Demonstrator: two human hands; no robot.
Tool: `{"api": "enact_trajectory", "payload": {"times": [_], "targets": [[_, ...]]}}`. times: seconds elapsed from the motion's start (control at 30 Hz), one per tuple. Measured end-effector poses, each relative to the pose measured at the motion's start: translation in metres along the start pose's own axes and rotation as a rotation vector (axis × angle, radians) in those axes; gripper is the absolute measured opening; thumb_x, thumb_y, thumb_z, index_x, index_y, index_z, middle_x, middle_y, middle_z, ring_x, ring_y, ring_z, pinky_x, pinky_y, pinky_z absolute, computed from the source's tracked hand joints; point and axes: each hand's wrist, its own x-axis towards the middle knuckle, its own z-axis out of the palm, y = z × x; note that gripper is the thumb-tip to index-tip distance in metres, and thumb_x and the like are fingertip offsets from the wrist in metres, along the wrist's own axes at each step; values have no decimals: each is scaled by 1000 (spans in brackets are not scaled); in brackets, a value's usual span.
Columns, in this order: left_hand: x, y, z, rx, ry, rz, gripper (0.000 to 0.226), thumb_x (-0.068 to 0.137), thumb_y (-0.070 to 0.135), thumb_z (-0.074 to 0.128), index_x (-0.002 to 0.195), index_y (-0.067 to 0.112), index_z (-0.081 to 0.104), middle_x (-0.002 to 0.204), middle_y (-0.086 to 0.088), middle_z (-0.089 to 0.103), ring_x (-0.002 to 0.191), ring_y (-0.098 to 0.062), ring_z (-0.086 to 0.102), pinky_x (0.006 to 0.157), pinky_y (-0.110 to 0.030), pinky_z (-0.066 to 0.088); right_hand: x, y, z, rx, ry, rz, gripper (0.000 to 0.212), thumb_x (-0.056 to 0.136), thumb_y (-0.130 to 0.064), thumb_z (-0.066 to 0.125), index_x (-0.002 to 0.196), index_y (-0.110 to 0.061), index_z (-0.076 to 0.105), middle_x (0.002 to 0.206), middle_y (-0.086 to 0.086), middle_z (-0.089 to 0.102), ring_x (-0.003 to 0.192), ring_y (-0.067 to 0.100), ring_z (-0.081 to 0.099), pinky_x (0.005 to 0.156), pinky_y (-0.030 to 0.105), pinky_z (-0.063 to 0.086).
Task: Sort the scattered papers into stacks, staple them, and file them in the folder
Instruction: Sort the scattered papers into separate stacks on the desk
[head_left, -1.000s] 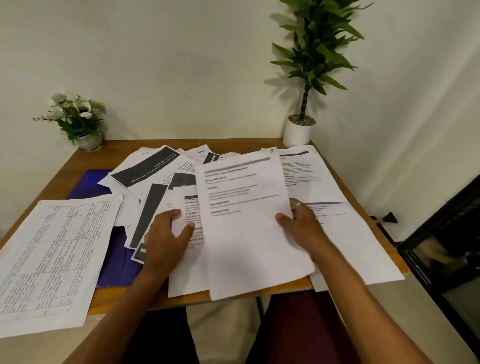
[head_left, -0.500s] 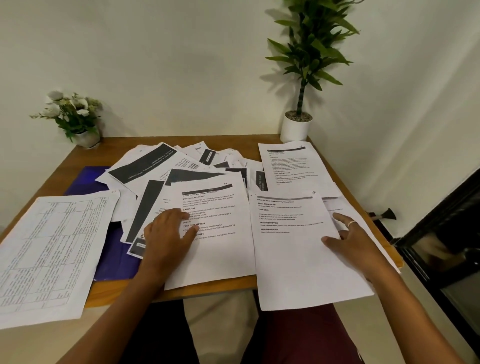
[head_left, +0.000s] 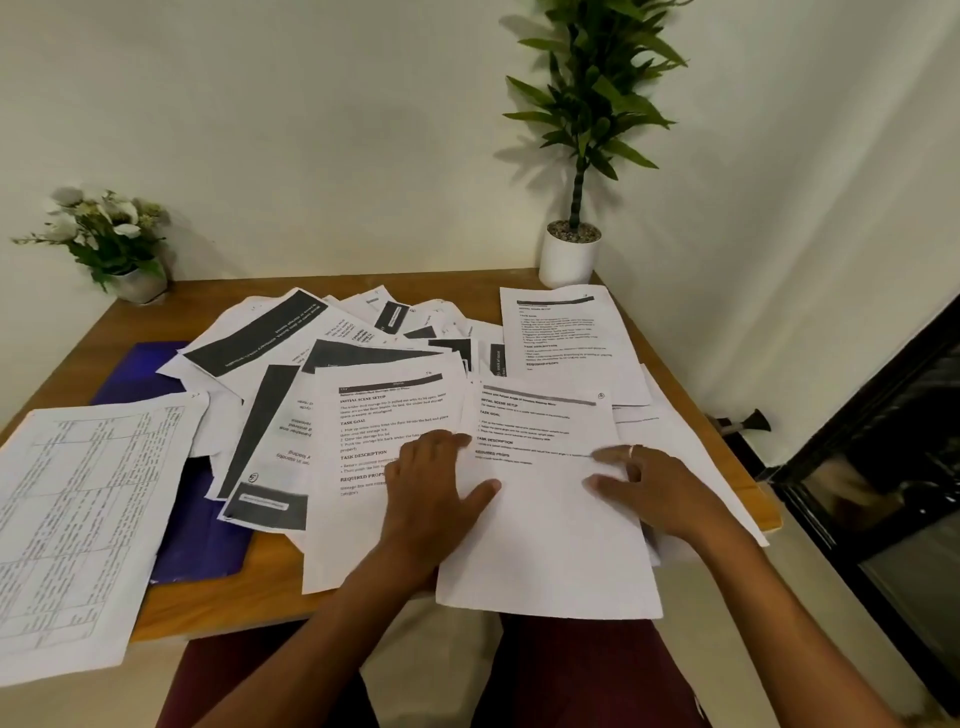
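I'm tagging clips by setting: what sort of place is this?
Probably a home or small-office desk corner: a wooden table strewn with printed papers, a blue folder, and a potted plant.

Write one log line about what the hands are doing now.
stage: sorting | left hand: on front sheet's left edge | right hand: flat on same sheet | folder: partly under papers

wooden table (head_left: 130, 332) | scattered papers (head_left: 566, 332) | blue folder (head_left: 197, 530) | flower pot (head_left: 137, 285) | potted plant (head_left: 569, 257)

Papers (head_left: 291, 343) mostly hide the blue folder (head_left: 195, 532).
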Motion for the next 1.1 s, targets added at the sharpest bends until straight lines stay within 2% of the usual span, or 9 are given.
{"api": "enact_trajectory", "payload": {"times": [0.07,0.2,0.37,0.53,0.67,0.7,0.8,0.97,1.1], "targets": [[0,-2,3,12,25,-17,68,82,71,53,135,28,55,138,6,55,126,-20,47,102,-42,36,6,9,-4,-13,164,46,60,92,-52,66,145,-28,52,114,-5,62,110,19,57,88,32,49],[-1,-5,5,46,38,13,56,84,69,54,124,30,62,128,6,59,120,-20,50,96,-40,35,20,33,-7,-22,342,215,62,91,-50,66,147,-29,48,153,7,46,140,33,41,112,55,39],[-2,-5,5,29,53,15,41,85,64,63,114,34,64,120,11,57,116,-17,46,91,-33,26,42,9,-17,231,355,155,47,95,-20,62,142,-23,54,129,5,63,111,23,62,89,34,50],[-1,-3,3,16,35,-9,37,85,62,67,111,37,63,118,16,54,115,-14,45,91,-30,25,83,-14,-26,671,244,263,55,86,-30,73,137,-23,55,118,2,69,105,25,68,84,37,58],[-1,-1,1,7,40,-10,35,84,60,69,110,37,64,116,16,54,114,-13,45,90,-31,24,102,-33,-29,725,231,278,3,95,-15,63,92,-15,62,89,0,60,87,18,56,67,26,43],[-1,-1,1,4,39,-11,35,84,60,69,110,36,64,116,16,54,114,-13,45,90,-30,23,108,-33,-28,729,253,274,7,95,-10,59,91,-12,63,89,2,60,88,20,56,69,26,44],[-2,0,-1,1,33,-23,36,84,61,69,111,37,63,119,16,53,116,-13,44,91,-30,22,114,-32,-28,825,285,246,28,95,-6,61,120,-14,68,121,4,67,111,24,63,84,30,54],[-1,0,-2,-1,17,-33,39,84,63,67,112,37,62,125,14,52,119,-14,42,94,-31,25,114,-39,-45,1138,343,195,27,91,-6,67,117,-11,67,98,6,77,83,18,74,70,29,55],[-1,0,-1,-7,6,-34,35,83,62,69,107,36,63,124,12,53,121,-16,42,95,-34,27,114,-47,-63,1164,272,122,30,94,-6,59,123,-15,63,104,1,78,94,14,74,77,29,48]]}}
